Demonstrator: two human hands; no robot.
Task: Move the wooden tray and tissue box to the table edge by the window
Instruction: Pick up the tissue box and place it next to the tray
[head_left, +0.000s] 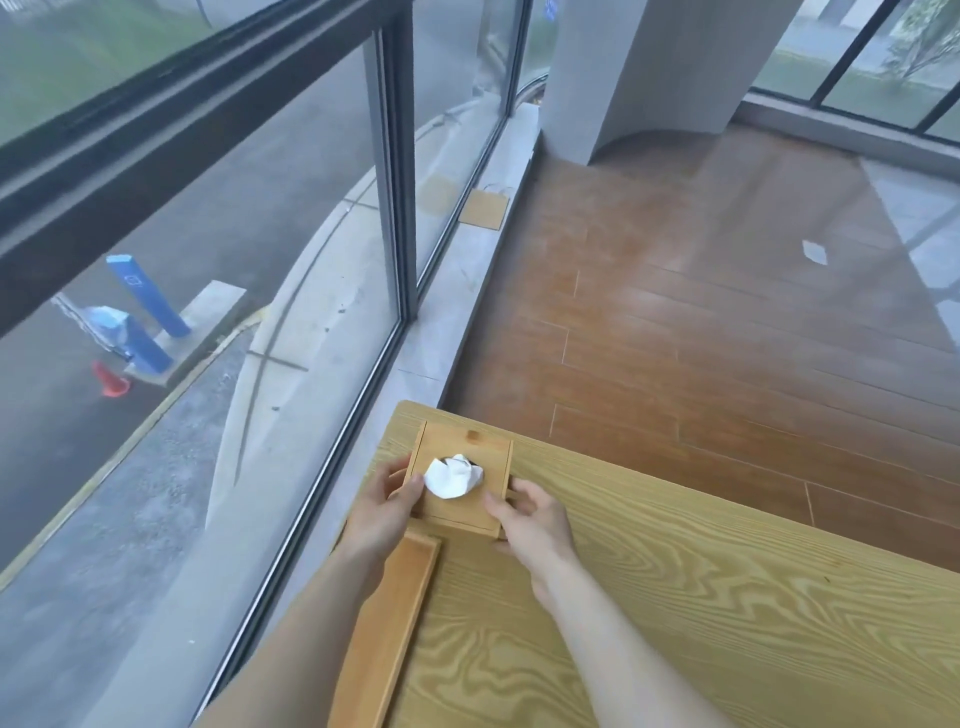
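A square wooden tissue box (467, 457) with a white tissue poking from its top stands at the far left corner of the pale wooden table (675, 597), beside the window. My left hand (382, 512) grips the box's left side, thumb on its top. My right hand (530, 519) holds the box's near right corner. A long narrow wooden tray (387, 634) lies along the table's window-side edge, just nearer than the box, partly under my left forearm.
A tall window (260, 260) with dark frames runs along the left, with a grey sill (452, 291) below it. Brown plank floor (701, 312) lies beyond the table's far edge. A white pillar (613, 73) stands far off.
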